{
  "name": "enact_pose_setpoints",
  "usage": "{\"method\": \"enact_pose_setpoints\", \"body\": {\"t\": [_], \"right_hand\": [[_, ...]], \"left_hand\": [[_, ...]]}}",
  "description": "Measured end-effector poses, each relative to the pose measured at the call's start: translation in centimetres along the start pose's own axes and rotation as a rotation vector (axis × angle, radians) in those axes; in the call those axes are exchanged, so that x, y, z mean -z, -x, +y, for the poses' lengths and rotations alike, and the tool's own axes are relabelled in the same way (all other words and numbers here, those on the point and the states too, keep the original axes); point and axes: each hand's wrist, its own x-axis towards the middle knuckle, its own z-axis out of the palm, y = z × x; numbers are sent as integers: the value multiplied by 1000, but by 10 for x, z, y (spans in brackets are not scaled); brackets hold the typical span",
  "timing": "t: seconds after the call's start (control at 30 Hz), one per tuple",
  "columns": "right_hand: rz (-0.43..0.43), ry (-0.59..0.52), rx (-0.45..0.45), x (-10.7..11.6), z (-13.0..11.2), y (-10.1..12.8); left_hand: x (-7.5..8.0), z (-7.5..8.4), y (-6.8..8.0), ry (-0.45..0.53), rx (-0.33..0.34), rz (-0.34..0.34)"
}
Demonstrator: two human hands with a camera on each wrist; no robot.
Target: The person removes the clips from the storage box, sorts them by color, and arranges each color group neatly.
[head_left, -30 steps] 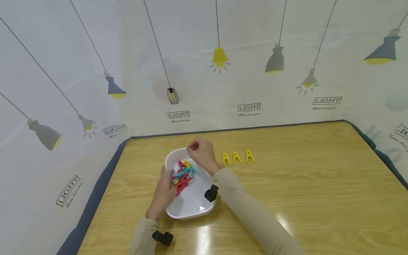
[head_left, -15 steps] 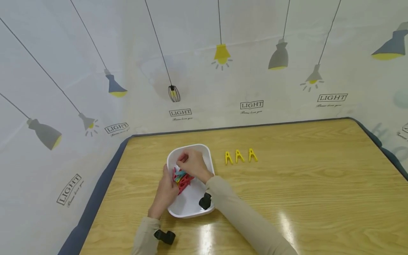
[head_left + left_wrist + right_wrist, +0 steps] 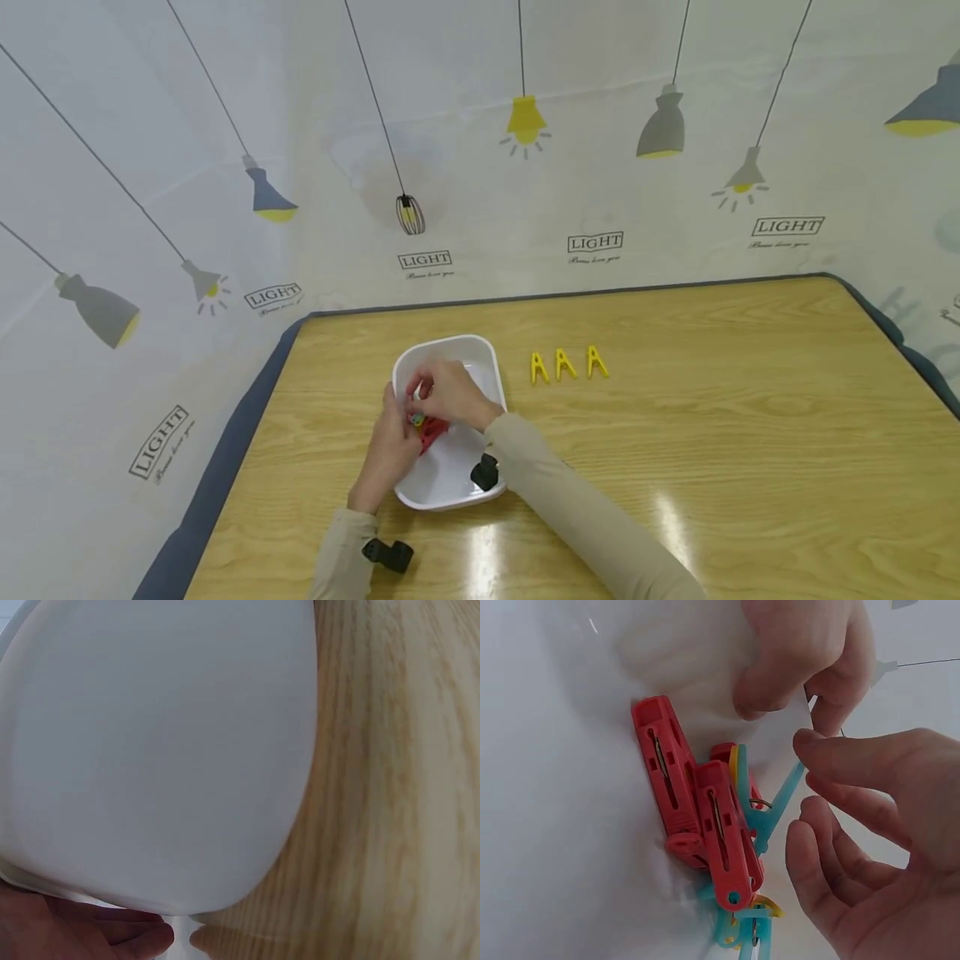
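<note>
Head view, lower centre: a white tub (image 3: 480, 354) sits on the wooden table (image 3: 712, 450), the left hand (image 3: 390, 446) gripping its left rim. Right wrist view shows the right hand (image 3: 870, 825), fingers loosely curled and holding nothing, just beside the red, blue and yellow clothespins (image 3: 712, 832) piled inside. Three yellow clothespins (image 3: 566, 364) stand right of the tub.

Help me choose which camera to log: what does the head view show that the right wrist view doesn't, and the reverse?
Only the head view shows the wooden table, three yellow clothespins standing in a row beside the white tray, and the left hand at the tray's edge. Only the right wrist view shows the pile's detail: red clothespins lying over blue ones and a yellow one. Both show the right hand reaching into the pile inside the tray.
</note>
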Motion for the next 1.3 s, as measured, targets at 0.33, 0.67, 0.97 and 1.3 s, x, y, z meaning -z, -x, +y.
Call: {"method": "enact_pose_setpoints", "body": {"t": [0.33,0.67,0.97,1.3], "right_hand": [[18,84,-77,2,0,1],[313,148,-95,7,4,5],[431,2,-92,15,5,4],[396,-168,-145,29,-9,6]], "left_hand": [[0,2,-1,28,35,2],[-2,1,-1,15,82,-17],[-1,4,-1,9,86,-20],[1,6,-1,5,120,-38]]}}
